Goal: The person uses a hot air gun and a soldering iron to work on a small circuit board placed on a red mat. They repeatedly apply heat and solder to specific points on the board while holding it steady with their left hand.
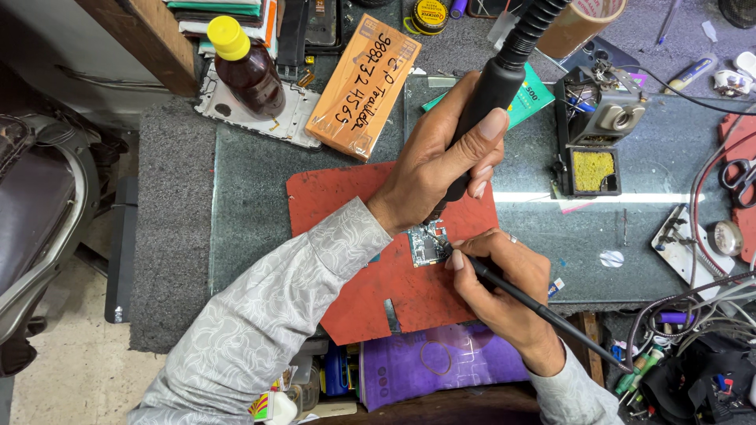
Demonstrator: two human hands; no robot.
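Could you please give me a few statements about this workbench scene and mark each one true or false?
1. The left hand grips a thick black tool handle with a ribbed hose. True.
2. The right hand is empty. False: it holds a thin black tool like a pen.
3. The small circuit board lies on a red mat. True.
4. The brown bottle has a blue cap. False: its cap is yellow.
5. The orange box lies on the floor. False: it rests on the bench top, beyond the red mat.
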